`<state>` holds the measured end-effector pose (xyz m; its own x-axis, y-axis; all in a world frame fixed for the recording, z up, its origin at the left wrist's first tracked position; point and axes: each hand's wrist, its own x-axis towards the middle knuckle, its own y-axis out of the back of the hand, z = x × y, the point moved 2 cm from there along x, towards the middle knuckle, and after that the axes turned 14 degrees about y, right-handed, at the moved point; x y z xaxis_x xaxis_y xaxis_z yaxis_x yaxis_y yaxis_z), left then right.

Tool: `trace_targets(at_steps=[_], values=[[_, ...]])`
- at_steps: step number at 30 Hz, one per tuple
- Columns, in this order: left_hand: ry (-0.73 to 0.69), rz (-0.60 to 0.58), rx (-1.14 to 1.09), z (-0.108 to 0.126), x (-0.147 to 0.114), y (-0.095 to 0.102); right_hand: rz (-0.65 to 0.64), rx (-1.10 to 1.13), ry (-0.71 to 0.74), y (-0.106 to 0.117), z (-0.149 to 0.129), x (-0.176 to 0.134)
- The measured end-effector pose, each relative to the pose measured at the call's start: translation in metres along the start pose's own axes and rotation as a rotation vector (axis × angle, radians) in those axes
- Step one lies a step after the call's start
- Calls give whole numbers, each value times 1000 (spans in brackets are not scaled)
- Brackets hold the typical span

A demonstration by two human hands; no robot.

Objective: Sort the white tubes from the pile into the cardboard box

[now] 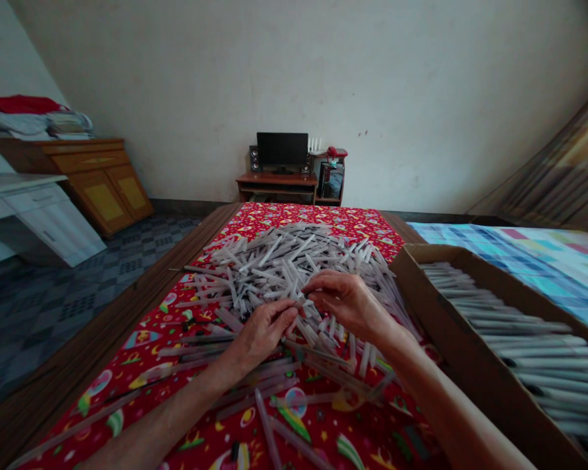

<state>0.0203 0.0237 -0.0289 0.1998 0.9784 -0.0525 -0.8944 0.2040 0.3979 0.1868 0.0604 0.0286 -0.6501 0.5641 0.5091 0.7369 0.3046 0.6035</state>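
My left hand (pixel 270 329) is closed in a pinch, thumb against the fingers, on a slim, pale plastic piece (pixel 299 303) that looks like the end of a tube. Right beside it, my right hand (pixel 343 301) has its thumb and fingertips drawn together; what lies between them is too small to make out. Both hands are over a large heap of translucent plastic tubes (pixel 274 254). Looser tubes (pixel 267 424) lie nearer to me, some with dark parts, on a red patterned cloth (pixel 142 339).
At my right stands a long cardboard box (pixel 463 346) holding rows of pale tubes, some dark-ended. Beyond it is a checked cloth (pixel 524 261). A monitor (pixel 282 150) on a small desk (pixel 274 181) is against the wall, with a wooden cabinet (pixel 95 189) at left.
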Motion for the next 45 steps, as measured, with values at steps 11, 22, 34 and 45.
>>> trace_targets(at_steps=[11, 22, 34, 45], values=[[-14, 36, 46, 4, -1, 2, 12, -119, 36, 3, -8, 1], [-14, 79, 76, 7, -4, 1, -68, -119, 106, 2, -12, 2], [-13, 133, 117, 1, -2, 2, -98, -492, 31, -21, 0, -5], [29, 208, 183, 0, -2, 2, -104, -383, -99, -25, 9, -4]])
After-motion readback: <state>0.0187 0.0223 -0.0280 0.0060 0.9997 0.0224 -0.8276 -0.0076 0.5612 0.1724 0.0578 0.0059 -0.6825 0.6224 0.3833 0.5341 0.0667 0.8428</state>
